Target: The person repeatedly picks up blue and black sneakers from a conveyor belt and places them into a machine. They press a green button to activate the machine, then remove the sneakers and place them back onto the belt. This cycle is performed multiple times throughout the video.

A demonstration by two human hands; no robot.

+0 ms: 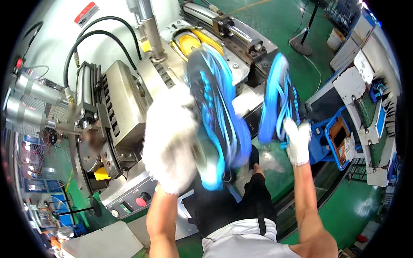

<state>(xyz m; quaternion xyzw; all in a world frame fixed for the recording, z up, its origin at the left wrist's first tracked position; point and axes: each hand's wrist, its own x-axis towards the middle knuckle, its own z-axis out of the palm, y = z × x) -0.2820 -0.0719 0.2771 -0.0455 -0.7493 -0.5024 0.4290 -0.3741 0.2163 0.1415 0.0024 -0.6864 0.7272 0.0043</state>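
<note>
White knit gloves cover both my hands. My left hand (170,139), blurred by motion, is closed on the side of a black and blue sports shoe (221,112) held up close in front of me. Its fingers are partly hidden by the glove's blur and the shoe. Farther right, my right hand (297,139) grips a second blue sports shoe (277,92) at its lower end, toe pointing up and away. Behind the left shoe, a metal machine bed (234,66) carries a yellow shoe-shaped pad (189,44).
A metal press block (122,101) with cylinders and black hoses (105,32) stands at left. Below it is a control panel with a red button (140,201). At right are a blue crate (337,139) and a rack (372,129) with brushes and another blue shoe (377,89).
</note>
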